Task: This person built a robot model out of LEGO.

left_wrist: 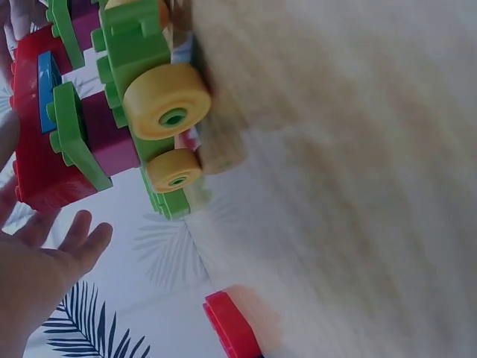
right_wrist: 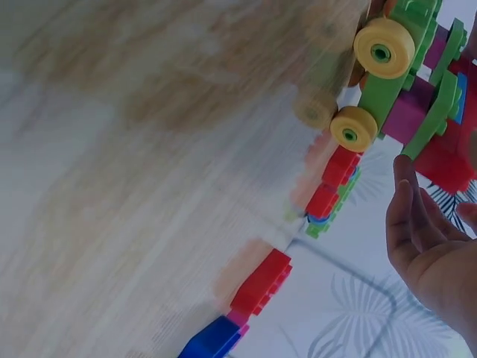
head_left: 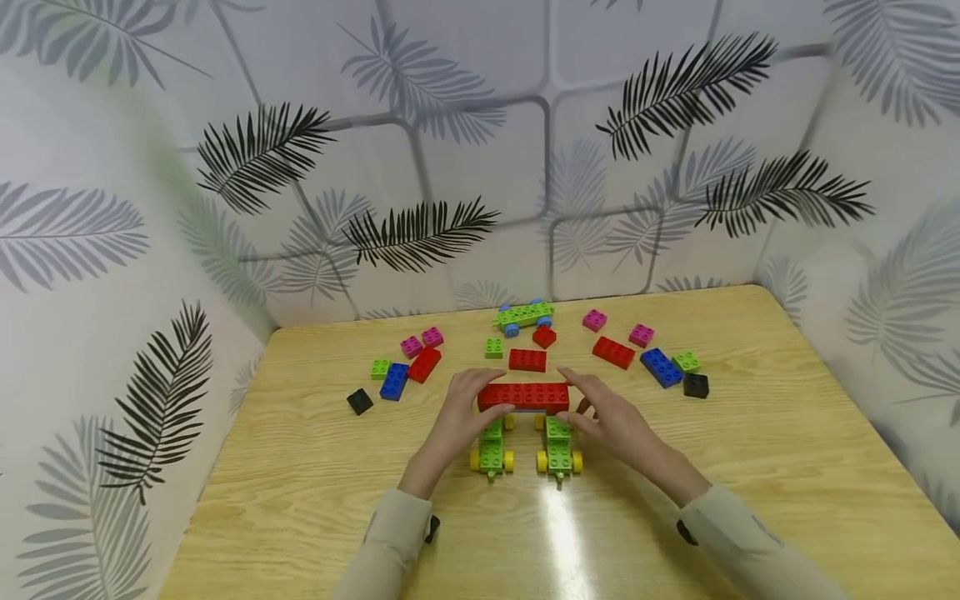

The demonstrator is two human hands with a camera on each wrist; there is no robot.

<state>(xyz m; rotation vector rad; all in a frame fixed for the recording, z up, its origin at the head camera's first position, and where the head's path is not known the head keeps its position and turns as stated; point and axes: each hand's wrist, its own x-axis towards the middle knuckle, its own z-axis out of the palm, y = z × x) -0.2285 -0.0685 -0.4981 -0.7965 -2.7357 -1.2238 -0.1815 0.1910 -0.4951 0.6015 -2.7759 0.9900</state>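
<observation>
Two green wheeled toy bases with yellow wheels stand side by side, bridged on top by a row of red bricks. Purple bricks, green bricks and a blue piece sit between bases and red row. My left hand is around the red row's left end, thumb in front and fingers behind, spread rather than curled. Opposite it, my right hand frames the right end with fingers extended; one fingertip is close to a green brick in the right wrist view. Whether either hand touches the bricks is unclear.
Behind the build lie a red brick and a green wheeled base with blue wheels. Loose bricks are scattered on both sides, including blue bricks and a black brick. A leaf-patterned backdrop borders the wooden table.
</observation>
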